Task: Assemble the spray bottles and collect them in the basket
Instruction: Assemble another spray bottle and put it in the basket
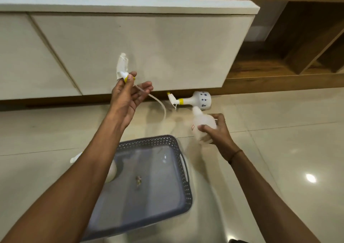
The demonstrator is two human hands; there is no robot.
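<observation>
My left hand (128, 95) pinches the yellow collar of a white spray head (122, 65), held up in front of the cabinet; its long clear tube (161, 106) curves down to the right. My right hand (216, 129) grips a white bottle body (202, 120) with no head on it, just above the floor. An assembled spray bottle (193, 100) with a yellow collar and dark dots lies on its side by the cabinet base. The grey perforated basket (183, 168) sits on the floor below my hands. Inside it, another white bottle (111, 172) is mostly hidden by my left forearm.
A beige cabinet front (141, 51) stands right behind the hands. Wooden shelving (297, 52) fills the right back. Glossy floor tiles (279, 149) spread to the right of the basket. A small scrap (138, 180) lies on the basket's bottom.
</observation>
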